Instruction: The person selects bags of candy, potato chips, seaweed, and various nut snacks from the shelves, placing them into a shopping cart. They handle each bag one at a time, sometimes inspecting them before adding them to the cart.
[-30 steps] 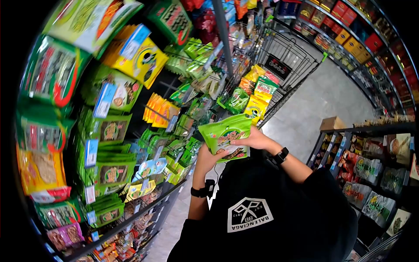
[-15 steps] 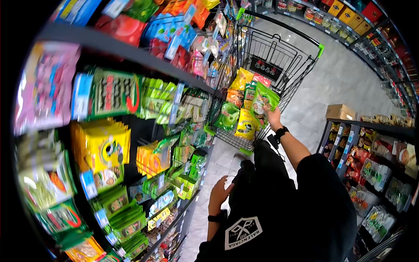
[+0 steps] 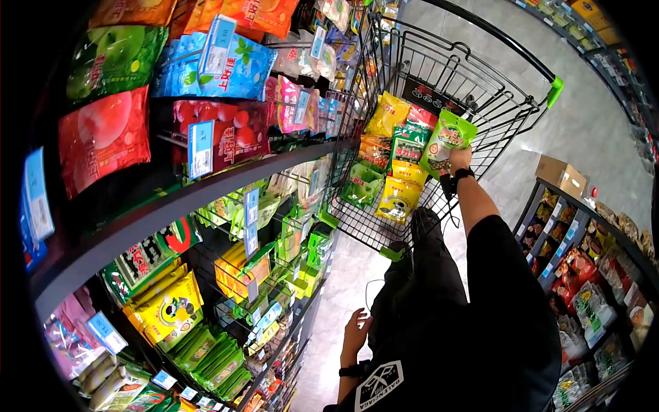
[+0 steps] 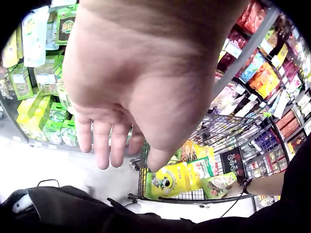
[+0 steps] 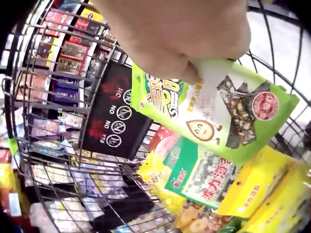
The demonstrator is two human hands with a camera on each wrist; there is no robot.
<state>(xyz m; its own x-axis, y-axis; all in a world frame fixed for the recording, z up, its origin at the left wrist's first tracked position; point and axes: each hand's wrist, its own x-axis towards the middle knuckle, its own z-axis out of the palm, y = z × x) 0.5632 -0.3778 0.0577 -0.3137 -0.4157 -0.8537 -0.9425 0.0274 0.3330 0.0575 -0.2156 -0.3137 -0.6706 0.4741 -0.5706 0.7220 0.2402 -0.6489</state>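
In the head view my right hand (image 3: pixel 460 160) grips a light green seaweed snack bag (image 3: pixel 449 130) by its edge, inside the wire shopping cart (image 3: pixel 555 92). The right wrist view shows the thumb pressed on the bag's front (image 5: pixel 214 109), which bears a picture of dark seaweed strips. It overlaps a green seaweed packet (image 5: pixel 206 172) and yellow bags (image 5: pixel 252 189) in the cart. Down by my leg hangs my left hand (image 3: pixel 355 335), holding nothing; in the left wrist view its palm (image 4: pixel 136 87) faces the camera with fingers extended.
Shelves of bagged snacks run along the left, with blue candy bags (image 3: pixel 237 65) near the top and yellow packets (image 3: pixel 168 309) lower. A cardboard box (image 3: pixel 559 175) tops the shelf unit at right. Grey floor (image 3: pixel 504 154) shows beside the cart.
The left hand has let go of the green bag and dropped to my side. My right hand has carried the bag forward into the cart. The view has swung toward the cart.
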